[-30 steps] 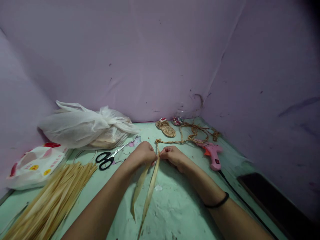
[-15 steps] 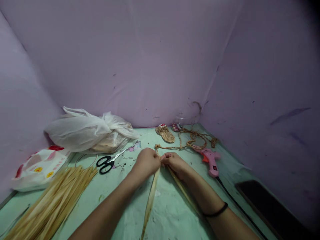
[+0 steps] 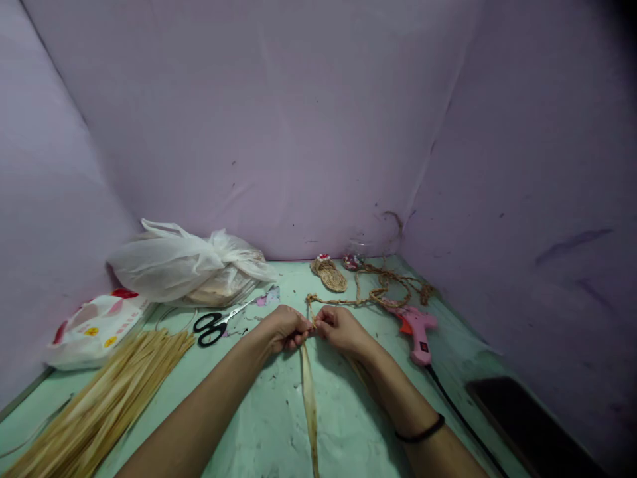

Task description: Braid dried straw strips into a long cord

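Note:
My left hand (image 3: 288, 328) and my right hand (image 3: 341, 328) meet over the middle of the table, both closed with fingertips pinched. Between them they grip the near end of a braided straw cord (image 3: 343, 302). From under my left hand a loose flat straw strip (image 3: 309, 398) hangs toward me. A second strip runs below my right wrist, mostly hidden by the arm. Beyond my hands the cord runs right into a loose coil. A small woven straw slipper shape (image 3: 329, 275) with red and white beads lies behind them.
Left are black-handled scissors (image 3: 211, 330), a bundle of straw strips (image 3: 119, 392), a printed white packet (image 3: 97, 332) and a knotted plastic bag (image 3: 189, 265). Right are a pink glue gun (image 3: 421, 332) with its cord and a dark flat object (image 3: 532, 425). A clear jar of beads (image 3: 353, 257) stands at the back.
My left hand has turned, its fingers now showing, and both hands sit slightly lower. The hanging strip has swung right at its lower end. The whole view has shifted a little.

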A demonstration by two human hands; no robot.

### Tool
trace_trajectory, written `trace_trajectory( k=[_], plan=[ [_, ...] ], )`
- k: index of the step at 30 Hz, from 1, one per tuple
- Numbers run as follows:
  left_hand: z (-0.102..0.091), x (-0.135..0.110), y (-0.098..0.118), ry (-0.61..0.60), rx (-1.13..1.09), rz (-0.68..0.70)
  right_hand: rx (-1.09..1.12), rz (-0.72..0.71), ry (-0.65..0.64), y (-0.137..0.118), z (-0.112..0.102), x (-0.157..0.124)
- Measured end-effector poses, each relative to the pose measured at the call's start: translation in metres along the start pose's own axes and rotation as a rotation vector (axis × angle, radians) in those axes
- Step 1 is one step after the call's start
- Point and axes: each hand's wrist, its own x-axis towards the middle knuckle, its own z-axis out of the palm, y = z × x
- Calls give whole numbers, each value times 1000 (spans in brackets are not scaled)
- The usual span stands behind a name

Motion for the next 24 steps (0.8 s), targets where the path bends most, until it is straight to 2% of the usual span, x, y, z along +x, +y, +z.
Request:
trace_trajectory(
  k=[3, 5, 9, 12, 14, 16, 19, 24],
  plan=[
    [-1, 2, 0, 1, 31, 8, -225, -128, 15, 2, -3, -3],
    [3, 0, 1, 40, 65, 23, -323, -137, 15, -2, -3, -7],
    [13, -6, 2, 143, 146, 51, -488, -45, 62, -17, -3, -15],
    [17, -11, 4, 188, 182, 67, -577, 102, 131, -33, -2, -19],
    [18, -13, 3, 199, 190, 65, -582, 189, 124, -43, 0, -22],
    [16, -11, 2, 190, 181, 58, -606, 193, 105, -52, 4, -26],
    [9, -6, -2, 139, 155, 61, -712, 114, 119, -60, 15, -32],
    [-8, 4, -8, 31, 166, 93, -750, 56, 112, -61, 26, -36]
  ],
)
